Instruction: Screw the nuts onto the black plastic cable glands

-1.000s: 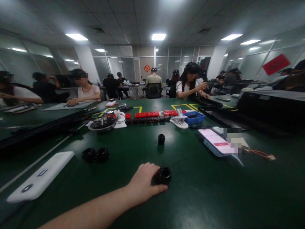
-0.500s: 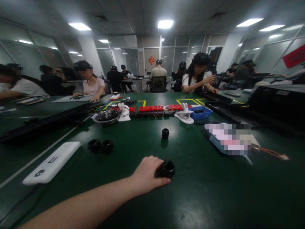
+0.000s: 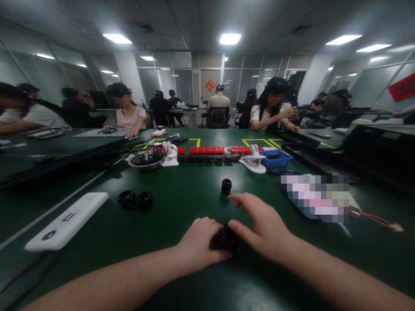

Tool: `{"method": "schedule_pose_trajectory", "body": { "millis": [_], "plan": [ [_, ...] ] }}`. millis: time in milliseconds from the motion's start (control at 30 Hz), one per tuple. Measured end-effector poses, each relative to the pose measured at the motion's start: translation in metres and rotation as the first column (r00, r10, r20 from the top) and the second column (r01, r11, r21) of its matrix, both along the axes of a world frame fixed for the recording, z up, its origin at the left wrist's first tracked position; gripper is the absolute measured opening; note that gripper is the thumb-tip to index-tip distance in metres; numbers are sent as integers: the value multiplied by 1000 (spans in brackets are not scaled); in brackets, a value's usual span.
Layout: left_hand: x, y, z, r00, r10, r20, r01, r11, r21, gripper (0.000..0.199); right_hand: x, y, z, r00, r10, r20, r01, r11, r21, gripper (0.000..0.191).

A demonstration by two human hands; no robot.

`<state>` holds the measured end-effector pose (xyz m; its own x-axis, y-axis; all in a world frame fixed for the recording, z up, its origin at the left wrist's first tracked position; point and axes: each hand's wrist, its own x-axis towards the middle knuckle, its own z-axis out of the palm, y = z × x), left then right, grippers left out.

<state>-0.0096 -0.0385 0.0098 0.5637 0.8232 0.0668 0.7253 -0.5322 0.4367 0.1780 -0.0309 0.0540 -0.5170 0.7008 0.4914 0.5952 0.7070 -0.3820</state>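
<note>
My left hand (image 3: pixel 199 242) is wrapped around a glossy black ring-shaped piece (image 3: pixel 228 237) standing on the green table, with a round opening in its top. From the right, my right hand (image 3: pixel 262 220) hovers over that piece, its fingers apart and its thumb at the piece's upper edge; whether the thumb touches it I cannot tell. A smaller black piece (image 3: pixel 226 185) stands just beyond my right fingertips. Two similar black pieces, one (image 3: pixel 127 199) beside the other (image 3: pixel 145 200), sit close together further left.
A white power bank (image 3: pixel 68 221) with a cable lies at the left. Across the table stand a metal bowl (image 3: pixel 146 166), a white clip stand (image 3: pixel 253 163), a blue bin (image 3: pixel 276 160) and a row of red blocks (image 3: pixel 207 150). Several people work around the table and behind it.
My right hand has come into view from the right and reached over the black ring-shaped piece. My left hand keeps its hold on it. The view has shifted slightly.
</note>
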Motion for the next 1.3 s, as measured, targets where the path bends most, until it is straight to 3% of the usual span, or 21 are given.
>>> {"method": "schedule_pose_trajectory", "body": {
  "millis": [100,200,300,400,567,667,800,933,1033,1133,1233,1300],
  "plan": [
    [2,0,-1,1000,0,-1,0,1000,17,31,-9,1,-24,999,36,35,-36,999,-12,54],
    [3,-1,0,1000,5,-2,-5,1000,-1,30,-9,0,-37,994,107,37,-106,994,-38,46],
    [2,0,1,999,4,33,-3,999,-37,32,-3,-5,-35,970,239,-46,-241,968,-68,35],
    [2,0,0,998,-1,59,5,998,-63,39,0,-9,-31,936,317,-153,-330,942,-68,49],
    [2,1,0,998,-16,61,20,997,-77,35,-4,-11,-36,968,210,-139,-225,970,-96,48],
    [3,1,2,1000,-1,23,4,996,-91,28,-5,-11,-35,951,274,-146,-293,947,-129,37],
    [2,0,1,999,24,36,-21,996,-88,31,-5,-14,-33,916,367,-163,-384,919,-90,50],
    [1,0,-2,998,-9,64,13,998,-66,35,-7,-15,-35,969,204,-140,-214,975,-60,55],
    [2,0,-1,998,-26,48,28,998,-47,32,-7,-14,-36,985,139,-106,-150,983,-105,48],
    [3,0,1,999,-8,40,10,998,-61,27,-6,-14,-35,969,207,-134,-224,967,-124,37],
    [3,-1,3,999,21,26,-19,997,-75,25,-6,-14,-35,926,331,-182,-353,930,-104,46],
    [2,-1,4,999,10,39,-7,997,-76,29,-5,-13,-36,921,348,-177,-365,927,-81,50]
  ]
}}
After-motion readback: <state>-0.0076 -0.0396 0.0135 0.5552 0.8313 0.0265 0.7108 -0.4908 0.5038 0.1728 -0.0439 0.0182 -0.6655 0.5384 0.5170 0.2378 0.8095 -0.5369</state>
